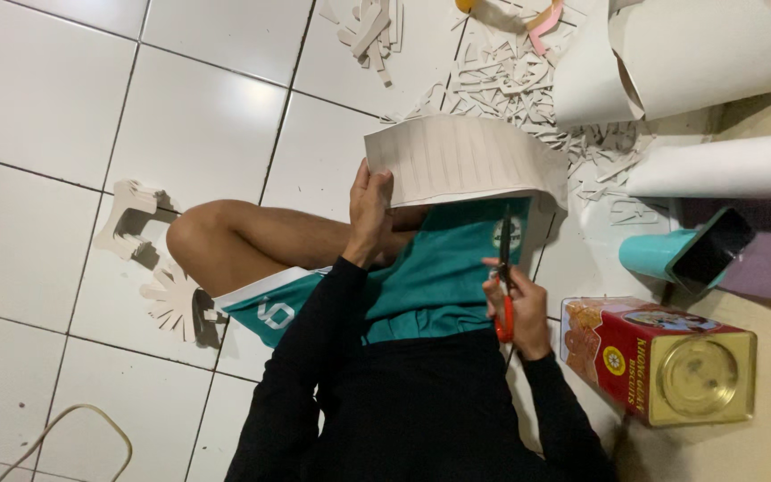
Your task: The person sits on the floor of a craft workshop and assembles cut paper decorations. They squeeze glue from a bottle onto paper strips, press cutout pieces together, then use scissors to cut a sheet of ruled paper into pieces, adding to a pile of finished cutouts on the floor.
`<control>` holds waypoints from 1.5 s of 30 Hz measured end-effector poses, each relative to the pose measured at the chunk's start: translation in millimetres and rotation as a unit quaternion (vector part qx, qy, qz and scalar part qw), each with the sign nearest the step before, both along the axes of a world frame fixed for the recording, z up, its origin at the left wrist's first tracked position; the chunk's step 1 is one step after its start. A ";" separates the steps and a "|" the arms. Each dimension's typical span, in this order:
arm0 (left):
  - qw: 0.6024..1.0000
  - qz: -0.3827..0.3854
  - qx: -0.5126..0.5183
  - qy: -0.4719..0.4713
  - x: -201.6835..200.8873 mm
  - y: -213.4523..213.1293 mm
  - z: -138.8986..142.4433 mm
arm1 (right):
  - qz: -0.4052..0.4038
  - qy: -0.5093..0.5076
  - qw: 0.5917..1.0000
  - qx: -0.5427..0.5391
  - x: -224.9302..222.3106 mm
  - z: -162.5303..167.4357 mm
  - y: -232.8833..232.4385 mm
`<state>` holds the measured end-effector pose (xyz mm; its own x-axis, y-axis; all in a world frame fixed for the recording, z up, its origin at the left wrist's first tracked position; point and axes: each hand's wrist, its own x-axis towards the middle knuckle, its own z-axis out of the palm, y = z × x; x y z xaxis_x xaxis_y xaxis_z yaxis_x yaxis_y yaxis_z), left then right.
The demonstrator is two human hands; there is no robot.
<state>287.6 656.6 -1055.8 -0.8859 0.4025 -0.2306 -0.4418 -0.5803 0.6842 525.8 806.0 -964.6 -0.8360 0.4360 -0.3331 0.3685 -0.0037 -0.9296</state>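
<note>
Item: lined paper sheet (461, 161), over our lap, pinched at its edge by left hand (370, 210). Right hand (519, 308) clamped on red-handled scissors (504, 286); blades partly hidden against shorts (430, 277).

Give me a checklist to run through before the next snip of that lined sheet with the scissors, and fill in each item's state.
1. Sheet held firm: the left hand grips the left edge of the lined sheet. Ok.
2. Scissors gripped: the right hand holds the red-handled scissors, blades pointing up at the sheet's lower edge. Ok.
3. Blades lined up with a ruled line: too small to see. Cannot tell.
4. Left fingers out of the blade path: they sit at the far edge, apart from the blades. Ok.
5. Sheet flat: its right side curls downward. Not ok.
6. Floor around the work clear: paper scraps lie scattered beyond the sheet. Not ok.
</note>
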 end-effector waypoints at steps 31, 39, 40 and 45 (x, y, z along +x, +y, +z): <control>0.989 -0.105 -0.097 -0.025 -5.5 -23.7 15.8 | 0.081 0.103 0.983 0.126 -28.3 -6.6 -49.7; 0.993 -0.101 -0.054 -0.026 -5.6 -37.1 32.7 | 0.091 0.002 0.991 0.097 -43.2 -5.4 -53.6; 0.993 -0.092 -0.059 -0.043 -5.7 -38.9 33.8 | 0.071 0.063 0.992 0.085 -43.3 -7.4 -53.4; 0.993 -0.081 -0.089 0.009 -4.8 -41.4 32.3 | 0.074 -0.016 0.988 0.135 -42.4 -17.5 -48.2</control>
